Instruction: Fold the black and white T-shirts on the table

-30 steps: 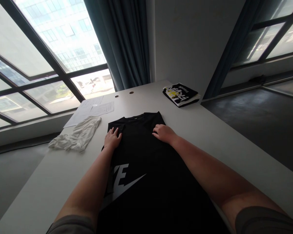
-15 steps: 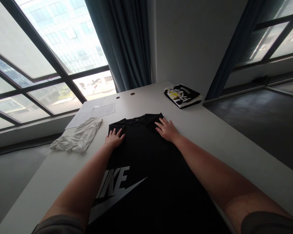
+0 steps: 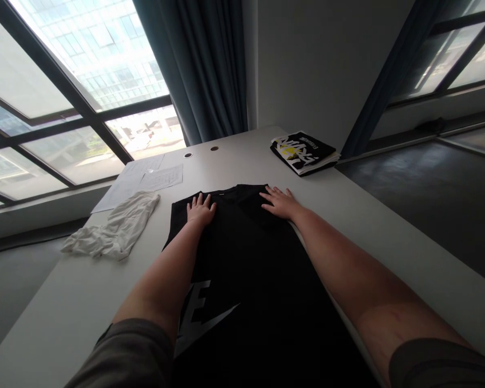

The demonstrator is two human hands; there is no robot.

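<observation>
A black T-shirt lies spread on the white table, its collar toward the far side and a pale printed logo on its front, partly hidden by my left forearm. My left hand rests flat on the shirt just below the left part of the collar, fingers spread and holding nothing. At the shirt's upper right edge lies my right hand, palm down, its fingers apart.
Left of the shirt is a crumpled white cloth, with papers behind it. A folded black, white and yellow item sits at the table's far right. Windows and a blue curtain stand beyond the table.
My left hand has slid right and a little farther up the shirt, toward the collar. My right hand has shifted slightly right and up. The view has also moved a little.
</observation>
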